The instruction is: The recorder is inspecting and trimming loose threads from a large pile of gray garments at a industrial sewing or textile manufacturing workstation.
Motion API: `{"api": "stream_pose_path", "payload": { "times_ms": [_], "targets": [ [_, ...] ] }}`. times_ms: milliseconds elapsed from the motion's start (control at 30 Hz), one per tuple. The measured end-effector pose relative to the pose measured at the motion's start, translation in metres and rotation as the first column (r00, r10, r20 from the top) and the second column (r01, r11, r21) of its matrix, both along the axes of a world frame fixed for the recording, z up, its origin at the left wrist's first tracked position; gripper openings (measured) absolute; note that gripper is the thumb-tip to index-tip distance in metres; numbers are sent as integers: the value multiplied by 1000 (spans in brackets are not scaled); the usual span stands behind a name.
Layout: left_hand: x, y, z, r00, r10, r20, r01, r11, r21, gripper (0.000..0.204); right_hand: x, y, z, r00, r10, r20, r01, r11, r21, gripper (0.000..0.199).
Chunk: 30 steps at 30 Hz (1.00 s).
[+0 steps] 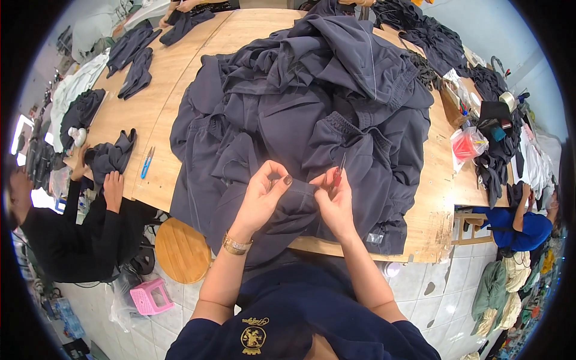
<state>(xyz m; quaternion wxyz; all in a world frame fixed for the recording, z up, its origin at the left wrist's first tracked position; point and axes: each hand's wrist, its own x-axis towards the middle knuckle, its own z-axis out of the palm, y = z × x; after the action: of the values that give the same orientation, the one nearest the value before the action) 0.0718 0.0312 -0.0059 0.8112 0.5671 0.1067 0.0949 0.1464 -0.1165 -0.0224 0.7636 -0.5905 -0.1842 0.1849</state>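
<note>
A big heap of dark grey garments (288,126), several with gathered elastic waistbands, covers the middle of the wooden table. At its near side, my left hand (264,195) is closed in a pinch at the edge of one dark grey garment (294,207). My right hand (333,201) is closed around small red-handled thread snips (338,175), their pointed tips upward and away from me. The thumb and fingers of that hand also meet at the garment's edge, close to my left fingertips. Any thread between the hands is too fine to make out.
Blue-handled snips (146,163) lie on the table (165,126) to the left. A co-worker in black handles dark cloth (111,157) there; another in blue sits at right. A round wooden stool (182,251) and a pink plastic stool (151,296) stand lower left.
</note>
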Motion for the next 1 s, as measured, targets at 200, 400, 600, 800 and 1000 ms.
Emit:
{"api": "stream_pose_path", "payload": {
  "times_ms": [200, 400, 600, 800, 1000],
  "targets": [
    [1, -3, -4, 999, -13, 48, 10, 998, 68, 9, -5, 3, -2, 998, -50, 41, 53, 995, -81, 25],
    [-7, -6, -2, 998, -41, -48, 36, 994, -100, 25, -13, 7, -6, 999, -38, -9, 37, 997, -65, 27],
    [-10, -16, 3, 999, 46, -24, -39, 969, 245, 32, -16, 8, -6, 998, -25, -57, 25, 1000, 1, 26],
    [-7, -12, 1, 967, 93, 238, -241, 638, 731, 14, -16, 2, -8, 997, -24, -70, 27, 999, 44, 26],
    [-13, -16, 2, 987, 160, 11, -139, 815, 563, 16, -14, -3, -8, 999, 12, -36, -12, 1000, -17, 23]
  ]
}}
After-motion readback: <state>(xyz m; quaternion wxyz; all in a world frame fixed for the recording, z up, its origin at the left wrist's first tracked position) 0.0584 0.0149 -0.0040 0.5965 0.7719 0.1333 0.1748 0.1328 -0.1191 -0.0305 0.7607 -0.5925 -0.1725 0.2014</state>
